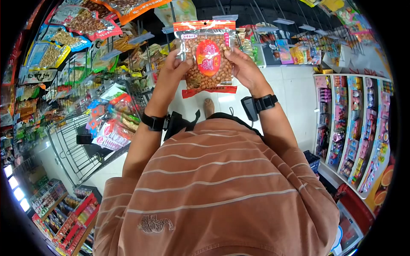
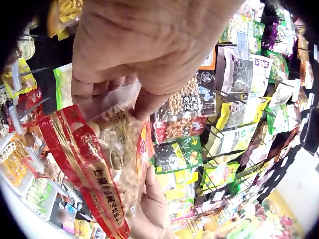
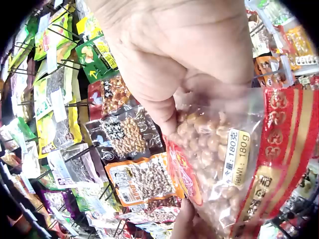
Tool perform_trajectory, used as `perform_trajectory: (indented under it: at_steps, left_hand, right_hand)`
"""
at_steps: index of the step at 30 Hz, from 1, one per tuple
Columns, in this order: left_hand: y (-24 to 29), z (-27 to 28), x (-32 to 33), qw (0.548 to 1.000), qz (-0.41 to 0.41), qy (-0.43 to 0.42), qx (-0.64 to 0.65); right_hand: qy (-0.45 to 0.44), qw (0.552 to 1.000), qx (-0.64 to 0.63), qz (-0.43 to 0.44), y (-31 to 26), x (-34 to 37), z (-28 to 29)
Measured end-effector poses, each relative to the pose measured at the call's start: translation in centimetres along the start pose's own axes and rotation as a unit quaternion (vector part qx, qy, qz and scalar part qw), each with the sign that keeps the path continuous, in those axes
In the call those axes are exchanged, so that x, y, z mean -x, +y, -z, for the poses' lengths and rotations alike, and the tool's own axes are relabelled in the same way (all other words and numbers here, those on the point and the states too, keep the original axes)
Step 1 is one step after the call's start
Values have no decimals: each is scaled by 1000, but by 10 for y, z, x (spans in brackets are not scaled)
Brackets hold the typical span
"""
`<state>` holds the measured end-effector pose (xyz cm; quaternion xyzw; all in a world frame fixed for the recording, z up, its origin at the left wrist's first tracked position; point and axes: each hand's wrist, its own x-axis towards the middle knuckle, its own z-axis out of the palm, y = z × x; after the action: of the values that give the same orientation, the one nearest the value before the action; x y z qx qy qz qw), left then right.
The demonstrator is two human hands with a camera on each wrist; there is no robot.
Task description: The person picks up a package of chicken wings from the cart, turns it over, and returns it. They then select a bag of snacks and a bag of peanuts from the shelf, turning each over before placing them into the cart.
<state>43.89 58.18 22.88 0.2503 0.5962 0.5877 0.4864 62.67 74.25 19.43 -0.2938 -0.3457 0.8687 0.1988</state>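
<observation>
A clear bag of round brown nuts [image 1: 208, 57] with red bands at top and bottom is held upright in front of the person. The left hand [image 1: 174, 70] grips its left edge, thumb on the front, and the right hand [image 1: 245, 70] grips its right edge the same way. In the left wrist view the left hand [image 2: 144, 45] pinches the bag [image 2: 124, 154] by its side, with the other hand beyond. The right wrist view has the right hand [image 3: 184, 50] pinching the bag [image 3: 214, 149], its 180g label showing.
Hanging snack packets [image 1: 85, 21] fill racks at the left and ahead. A wire cart [image 1: 70, 149] holding colourful packages [image 1: 112, 123] stands at the left. White shelves [image 1: 356, 128] of small goods stand at the right, and pale floor tiles [image 1: 294, 94] lie between.
</observation>
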Motion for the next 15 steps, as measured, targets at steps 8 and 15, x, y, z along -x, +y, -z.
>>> perform_trajectory:
  at_steps: [8,15]
  left_hand:
    - [7,-10,2,1000,-21,2,-23]
    - [17,-36,16,994,-67,28,-78]
  right_hand:
    - [1,999,33,41,-16,18,-8]
    - [38,992,80,90,-23,33,-14]
